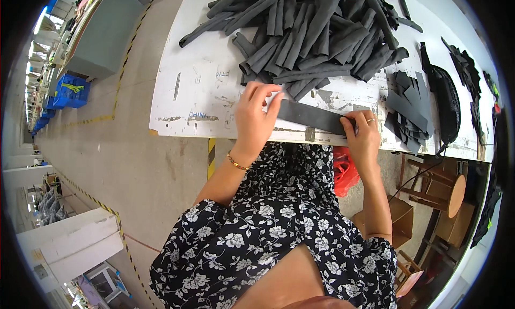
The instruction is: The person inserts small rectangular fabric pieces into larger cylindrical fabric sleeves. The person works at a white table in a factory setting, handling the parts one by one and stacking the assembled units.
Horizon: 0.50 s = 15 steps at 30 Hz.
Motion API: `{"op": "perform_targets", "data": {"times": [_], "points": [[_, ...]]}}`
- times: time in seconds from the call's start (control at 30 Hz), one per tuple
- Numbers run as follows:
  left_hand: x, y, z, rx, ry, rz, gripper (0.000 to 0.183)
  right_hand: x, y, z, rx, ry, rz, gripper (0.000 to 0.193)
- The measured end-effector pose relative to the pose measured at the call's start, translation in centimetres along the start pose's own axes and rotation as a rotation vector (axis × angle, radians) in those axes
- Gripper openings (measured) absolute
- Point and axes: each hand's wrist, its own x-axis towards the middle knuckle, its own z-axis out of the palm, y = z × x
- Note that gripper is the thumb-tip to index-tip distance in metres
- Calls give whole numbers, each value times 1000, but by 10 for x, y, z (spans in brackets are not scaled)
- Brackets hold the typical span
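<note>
The right fingers (358, 117) pinch the dark strip (311, 117), best kept flat; whether the left fingers (261, 90) grip it is unclear.

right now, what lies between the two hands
In the head view, a flat dark grey strip lies between the left hand and the right hand.

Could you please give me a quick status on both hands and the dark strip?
Left hand near left end of dark strip, right hand on right end. Strip laid out on white table. Dark rolled pieces piled just beyond, not covering it.
</note>
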Motion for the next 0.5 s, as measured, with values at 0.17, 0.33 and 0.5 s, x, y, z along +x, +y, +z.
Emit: {"op": "perform_targets", "data": {"times": [0.17, 0.33, 0.5], "points": [[53, 7, 3, 17, -20, 376, 7, 24, 41, -58, -91, 147, 133, 20], [88, 16, 31, 108, -197, 525, 10, 37, 108, -105, -439, 103, -40, 32], [82, 21, 54, 159, -193, 629, 12, 35, 114, -112, -446, 46, -21, 35]]}}
